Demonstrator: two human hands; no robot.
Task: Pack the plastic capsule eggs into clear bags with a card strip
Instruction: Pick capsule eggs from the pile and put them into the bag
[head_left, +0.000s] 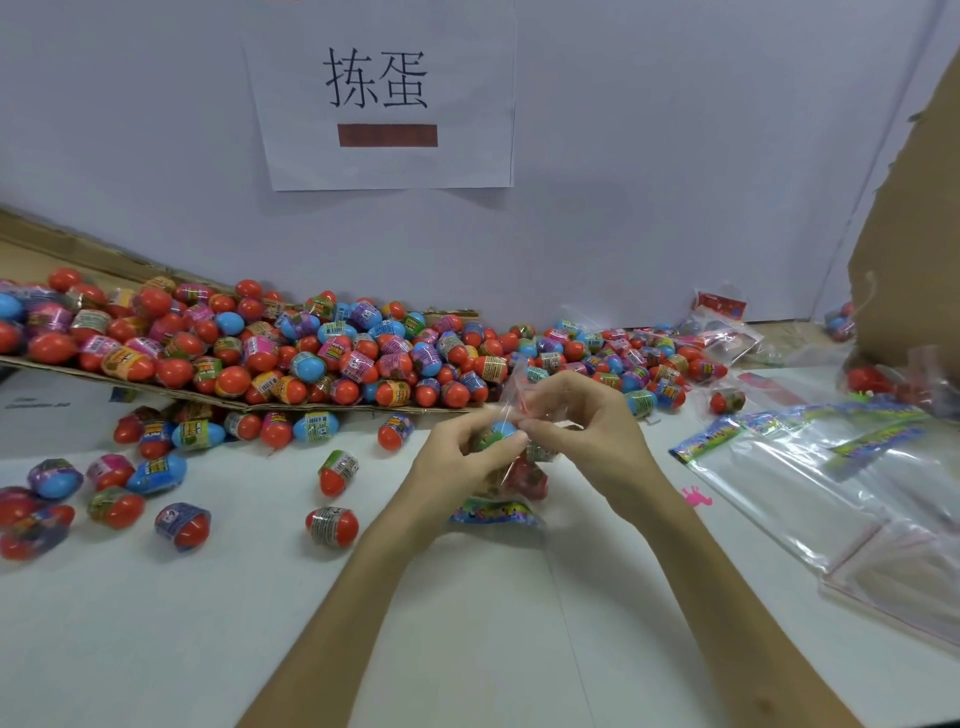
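While my left hand (462, 457) pinches a blue-topped egg (501, 430) between thumb and fingertips at the mouth of the clear bag (517, 382), my right hand (582, 421) pinches the film of the opening just beside it, fingers curled. The bag hangs between my hands above the white table (467, 623), with a red egg (530, 478) showing lower inside it and the printed card strip (493, 512) at its end nearest me.

To do this well, I judge I should hold the mouth wide with my right hand and slide the egg in narrow end first, so its shrink label does not snag the film or the red seal line. I should let it settle against the eggs below rather than force it, since thin film may split. More eggs lie heaped on the cardboard sheet (62, 366) behind, and spare bags (831, 493) lie to my right.
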